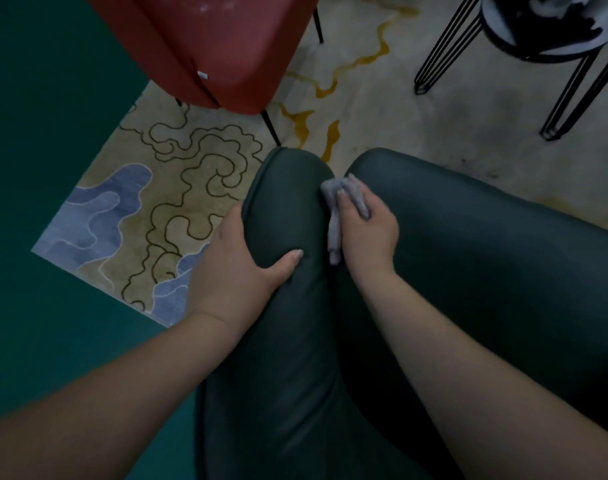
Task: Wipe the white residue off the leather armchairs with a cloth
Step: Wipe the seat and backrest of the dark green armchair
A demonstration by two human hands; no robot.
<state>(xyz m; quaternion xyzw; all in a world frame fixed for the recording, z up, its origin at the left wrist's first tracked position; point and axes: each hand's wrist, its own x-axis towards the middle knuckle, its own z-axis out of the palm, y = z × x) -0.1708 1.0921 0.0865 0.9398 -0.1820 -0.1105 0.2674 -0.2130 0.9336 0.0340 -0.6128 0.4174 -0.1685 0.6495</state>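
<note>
At the far left-centre we see a red armchair (205, 46) with pale specks on its top, standing on the patterned rug (178, 174), well apart from our hands. Nearer, our left hand (240, 258) grips the left arm of the dark green armchair (469, 271), thumb laid over the top of the padding and fingers wrapped round its outer side, out of sight. We judge that padding soft but springy, and the leather smooth and likely slippery, so bracing it this way should keep it steady under rubbing.

Just to the right, in the crease between arm and seat, the grey cloth (347, 195) is bunched under our right hand (368, 226), fingers curled round it and pressing it to the leather, with a tail hanging down into the gap. The cloth looks light and limp, so we think it best held wadded in the palm. We cannot make out residue on the green leather in this dim light.

At the far right stands a hairpin-legged side table (545, 36).
</note>
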